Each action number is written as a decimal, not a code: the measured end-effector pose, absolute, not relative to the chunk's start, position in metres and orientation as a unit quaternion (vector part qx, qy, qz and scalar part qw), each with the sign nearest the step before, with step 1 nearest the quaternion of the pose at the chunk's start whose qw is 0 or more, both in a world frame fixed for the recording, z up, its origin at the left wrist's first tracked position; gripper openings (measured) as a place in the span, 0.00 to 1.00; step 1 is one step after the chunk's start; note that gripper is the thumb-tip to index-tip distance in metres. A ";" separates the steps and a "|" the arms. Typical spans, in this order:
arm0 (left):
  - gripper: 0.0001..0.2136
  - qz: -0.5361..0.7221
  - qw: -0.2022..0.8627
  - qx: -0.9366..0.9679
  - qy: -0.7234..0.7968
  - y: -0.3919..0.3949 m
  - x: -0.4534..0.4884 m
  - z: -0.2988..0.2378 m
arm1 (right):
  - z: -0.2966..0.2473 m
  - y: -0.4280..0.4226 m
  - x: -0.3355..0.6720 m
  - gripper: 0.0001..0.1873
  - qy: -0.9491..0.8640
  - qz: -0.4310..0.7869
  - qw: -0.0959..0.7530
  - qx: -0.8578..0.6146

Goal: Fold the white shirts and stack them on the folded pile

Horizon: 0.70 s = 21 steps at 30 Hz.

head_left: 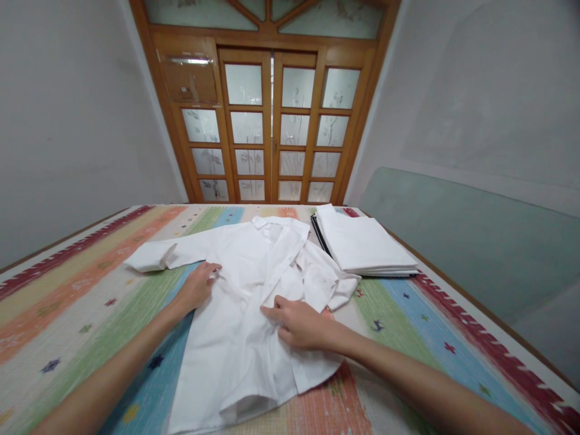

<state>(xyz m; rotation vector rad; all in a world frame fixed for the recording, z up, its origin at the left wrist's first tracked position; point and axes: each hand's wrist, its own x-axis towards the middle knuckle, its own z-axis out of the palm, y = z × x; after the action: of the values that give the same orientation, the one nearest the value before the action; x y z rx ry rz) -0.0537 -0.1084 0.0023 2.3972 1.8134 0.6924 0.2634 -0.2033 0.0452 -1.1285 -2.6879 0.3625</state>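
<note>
A white long-sleeved shirt (226, 320) lies front side up on the bed, its collar at the far end. One sleeve reaches out to the left with its cuff folded back; the other is bunched up on the right. My left hand (199, 285) pinches the shirt's left side just below the sleeve. Over the middle of the front, my right hand (299, 323) has its fingers curled on the cloth near the open front edge. The fabric is wrinkled between both hands, and its hem curls up at the near end.
Folded white cloths (367, 241) with a black item beneath are stacked right of the collar. A striped, patterned sheet (109, 290) covers the bed. A pale green headboard-like panel (475, 241) stands along the right, and wooden glazed doors (272, 121) are beyond the far edge.
</note>
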 end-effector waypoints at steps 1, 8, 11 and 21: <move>0.21 0.205 0.017 0.785 0.585 -0.110 -0.053 0.005 | 0.043 -0.205 0.261 0.31 -0.911 0.116 0.101 -0.382; 0.19 0.035 -0.085 0.807 0.583 -0.123 -0.045 0.030 | 0.060 -0.208 0.272 0.14 -0.907 0.207 0.111 -0.351; 0.14 -0.009 -0.096 0.796 0.597 -0.120 -0.033 0.041 | 0.070 -0.194 0.289 0.20 -0.892 0.176 0.149 -0.389; 0.16 0.166 -0.006 0.790 0.590 -0.095 0.058 0.059 | 0.048 -0.134 0.398 0.15 -0.705 -0.169 0.164 -0.669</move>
<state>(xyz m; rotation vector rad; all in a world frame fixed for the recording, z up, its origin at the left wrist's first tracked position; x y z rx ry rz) 0.0577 -0.0950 0.0586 2.4926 1.8603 0.5237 0.3977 -0.1335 0.0478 -1.9075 -2.0091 -0.4811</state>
